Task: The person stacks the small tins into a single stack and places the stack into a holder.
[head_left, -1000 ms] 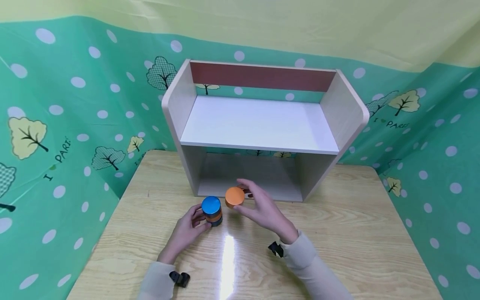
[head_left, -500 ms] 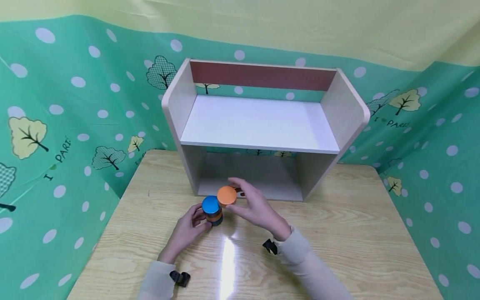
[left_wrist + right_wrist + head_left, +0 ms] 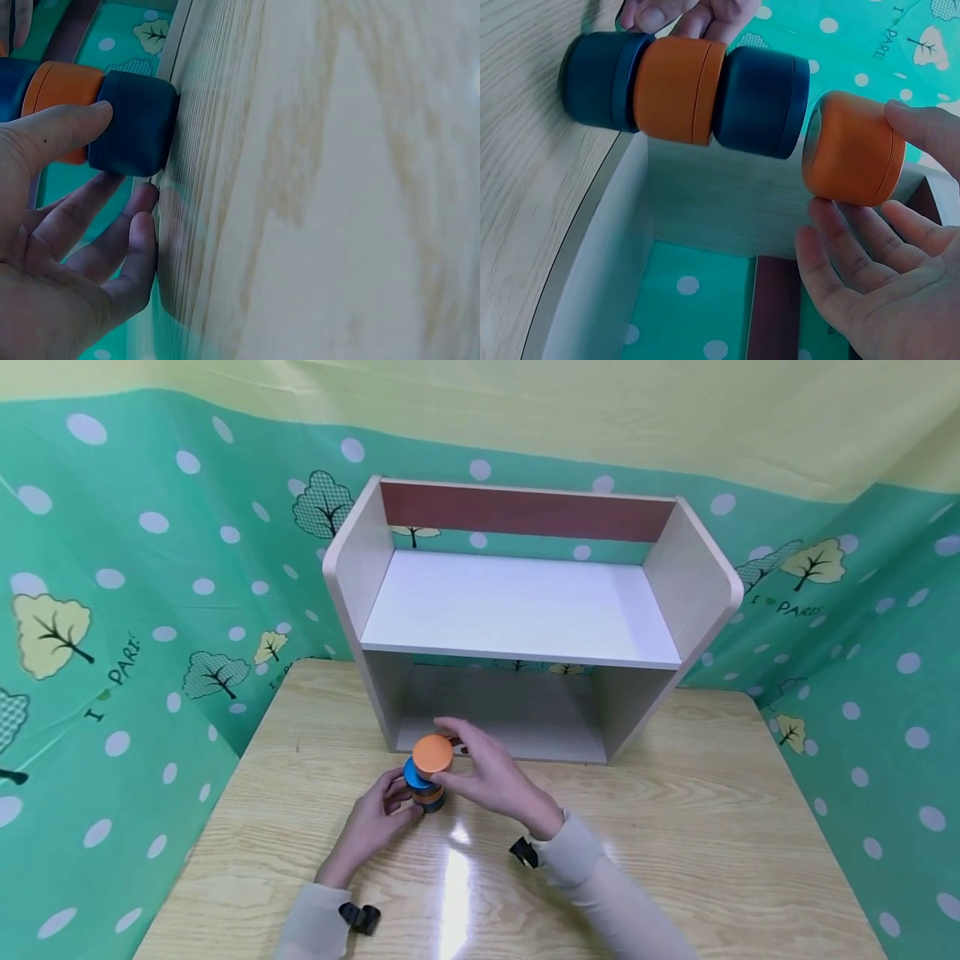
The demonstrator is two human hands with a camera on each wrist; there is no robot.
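Three small round jars stand stacked on the table: a dark blue one (image 3: 139, 127) at the bottom, an orange one (image 3: 676, 90) in the middle and a blue one (image 3: 759, 101) on top. From the left side, my left hand (image 3: 372, 828) (image 3: 67, 225) holds the lower part of the stack, thumb against the jars and fingers behind. My right hand (image 3: 501, 779) (image 3: 889, 277) grips a second orange jar (image 3: 432, 756) (image 3: 851, 150) between thumb and fingers. That jar is slightly tilted just over the top blue one, and the right wrist view shows a narrow gap between them.
Behind the hands stands a two-level wooden shelf (image 3: 517, 610) with a reddish-brown back strip, its lower front edge close to my right fingers. Wood-grain table (image 3: 712, 843) extends to both sides. A patterned green curtain (image 3: 105, 693) hangs around it.
My right hand has moved left with the orange jar, from beside the stack to over the top blue jar. My left hand has stayed at the stack.
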